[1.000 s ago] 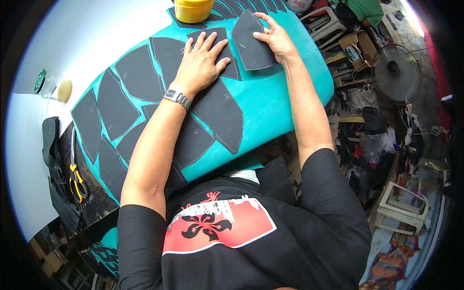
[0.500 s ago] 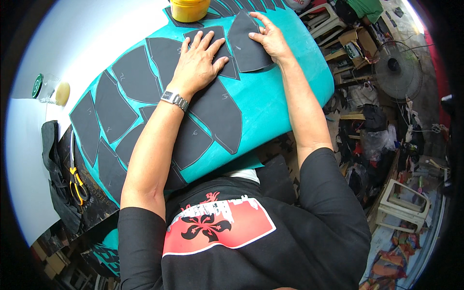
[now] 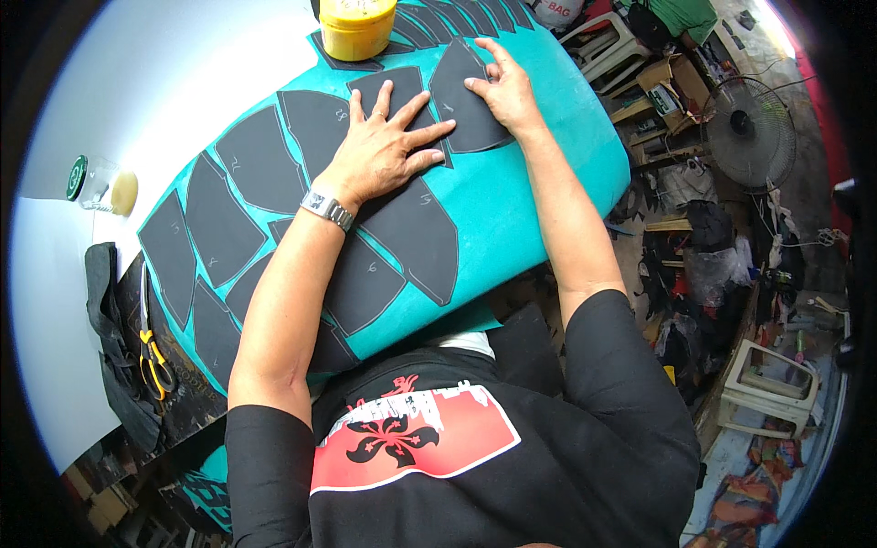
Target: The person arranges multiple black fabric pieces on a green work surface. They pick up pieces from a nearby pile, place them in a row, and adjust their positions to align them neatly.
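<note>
My left hand [image 3: 393, 146] lies palm down with its fingers spread over black cut panels, its fingertips reaching the edge of a pointed black panel [image 3: 464, 114]. At that panel's right edge is my right hand [image 3: 510, 96], with the thumb on the panel, the index finger stretched out and the other fingers bent. Turquoise sheet material [image 3: 521, 201] lies under the panels. Around my left forearm are more black panels with pale outlines and chalk marks, such as a wide panel [image 3: 259, 163] and a long panel [image 3: 416, 233].
A yellow tub [image 3: 358, 32] stands at the far edge of the sheet. Toward the left are a clear jar [image 3: 96, 185] with a green lid, scissors [image 3: 153, 352] with yellow and black handles, and a black strip [image 3: 111, 338]. A fan [image 3: 751, 137] and plastic stools [image 3: 767, 388] stand at the right.
My left fingers have spread and shifted right onto the pointed panel's edge. That panel now lies flatter beside its neighbour. My right hand has moved slightly nearer, and the whole view has shifted a little.
</note>
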`<control>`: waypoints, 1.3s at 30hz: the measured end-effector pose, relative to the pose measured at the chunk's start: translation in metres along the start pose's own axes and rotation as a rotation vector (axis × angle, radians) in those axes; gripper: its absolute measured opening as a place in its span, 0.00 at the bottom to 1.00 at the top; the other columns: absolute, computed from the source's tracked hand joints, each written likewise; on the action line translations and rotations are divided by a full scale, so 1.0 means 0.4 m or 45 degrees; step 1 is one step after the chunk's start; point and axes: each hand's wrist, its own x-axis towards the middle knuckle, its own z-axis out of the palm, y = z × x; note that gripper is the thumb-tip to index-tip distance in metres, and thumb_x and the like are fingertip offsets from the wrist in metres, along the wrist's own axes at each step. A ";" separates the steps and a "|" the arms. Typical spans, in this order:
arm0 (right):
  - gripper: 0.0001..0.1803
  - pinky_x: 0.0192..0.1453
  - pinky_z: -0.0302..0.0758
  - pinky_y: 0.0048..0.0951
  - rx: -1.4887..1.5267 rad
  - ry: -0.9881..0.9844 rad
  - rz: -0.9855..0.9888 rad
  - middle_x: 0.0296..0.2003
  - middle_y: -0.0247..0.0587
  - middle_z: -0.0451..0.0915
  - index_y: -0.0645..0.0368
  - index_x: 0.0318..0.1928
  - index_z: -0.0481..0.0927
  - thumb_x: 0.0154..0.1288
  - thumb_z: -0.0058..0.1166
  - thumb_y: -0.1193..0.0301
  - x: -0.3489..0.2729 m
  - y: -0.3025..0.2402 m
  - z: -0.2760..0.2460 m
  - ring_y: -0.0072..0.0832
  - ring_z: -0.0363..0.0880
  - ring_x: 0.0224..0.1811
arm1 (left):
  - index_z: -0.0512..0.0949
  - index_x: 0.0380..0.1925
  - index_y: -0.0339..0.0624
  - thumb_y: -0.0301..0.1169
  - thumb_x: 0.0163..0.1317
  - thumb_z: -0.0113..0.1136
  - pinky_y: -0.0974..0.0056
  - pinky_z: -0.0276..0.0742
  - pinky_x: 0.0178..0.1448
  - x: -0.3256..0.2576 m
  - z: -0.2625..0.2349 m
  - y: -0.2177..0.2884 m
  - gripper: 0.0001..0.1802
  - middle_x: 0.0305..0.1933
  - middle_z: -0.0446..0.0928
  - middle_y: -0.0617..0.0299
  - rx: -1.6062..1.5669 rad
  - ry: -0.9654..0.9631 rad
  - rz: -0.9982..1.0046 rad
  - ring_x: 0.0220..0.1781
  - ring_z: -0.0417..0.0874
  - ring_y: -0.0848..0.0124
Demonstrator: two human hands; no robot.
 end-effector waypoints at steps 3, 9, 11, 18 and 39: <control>0.36 0.29 0.71 0.21 -0.128 0.112 -0.013 0.26 0.25 0.69 0.49 0.66 0.74 0.55 0.68 0.79 -0.001 -0.014 0.011 0.15 0.68 0.27 | 0.69 0.68 0.82 0.61 0.71 0.43 0.23 0.34 0.75 0.000 -0.004 0.002 0.26 0.79 0.57 0.63 0.000 -0.003 0.006 0.82 0.46 0.48; 0.30 0.34 0.74 0.30 -0.360 0.217 0.046 0.24 0.30 0.74 0.48 0.62 0.77 0.57 0.67 0.73 0.001 -0.039 0.029 0.21 0.72 0.26 | 0.70 0.68 0.73 0.59 0.72 0.44 0.30 0.36 0.79 0.002 -0.006 0.006 0.27 0.77 0.61 0.63 -0.080 0.038 0.038 0.82 0.51 0.55; 0.30 0.36 0.75 0.32 -0.379 0.240 0.067 0.24 0.32 0.75 0.46 0.63 0.76 0.58 0.66 0.72 0.001 -0.044 0.031 0.24 0.74 0.27 | 0.71 0.68 0.73 0.59 0.72 0.44 0.31 0.36 0.79 0.003 -0.006 0.006 0.27 0.77 0.61 0.63 -0.082 0.043 0.040 0.81 0.51 0.56; 0.33 0.45 0.78 0.41 -0.605 0.255 0.081 0.31 0.42 0.82 0.45 0.66 0.72 0.59 0.66 0.67 0.008 -0.069 0.045 0.40 0.83 0.37 | 0.71 0.68 0.73 0.58 0.72 0.45 0.30 0.35 0.79 0.003 -0.011 0.008 0.26 0.78 0.60 0.63 -0.088 -0.021 0.017 0.82 0.50 0.56; 0.44 0.78 0.27 0.67 -0.878 -0.349 -0.138 0.79 0.44 0.47 0.48 0.78 0.51 0.72 0.31 0.35 0.020 -0.050 0.099 0.38 0.40 0.82 | 0.62 0.74 0.49 0.64 0.70 0.40 0.44 0.37 0.82 -0.070 -0.015 0.041 0.41 0.80 0.53 0.50 -0.147 -0.007 0.056 0.82 0.49 0.57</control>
